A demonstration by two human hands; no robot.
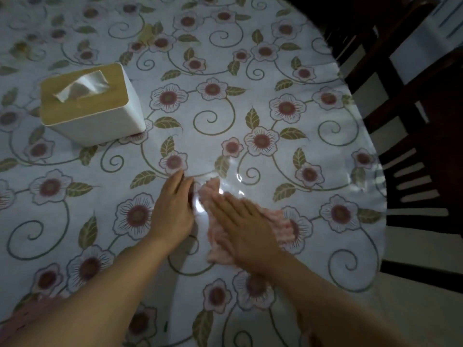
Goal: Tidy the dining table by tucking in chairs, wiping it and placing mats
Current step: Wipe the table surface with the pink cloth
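The dining table [250, 71] is covered by a white cloth printed with pink flowers and green leaves under clear plastic. A pink cleaning cloth [278, 224] lies on it near the front middle. My right hand [240, 226] presses flat on the cloth with straight fingers. My left hand [172, 209] rests just left of the cloth, fingers fairly straight, its fingertips near the cloth's far corner. Whether the left fingers touch the cloth is unclear.
A white tissue box [92, 103] with a tan lid and a tissue sticking out stands at the left. A dark wooden chair [411, 156] with a slatted back stands off the table's right edge. A pink patterned thing [22, 319] shows at the bottom left corner.
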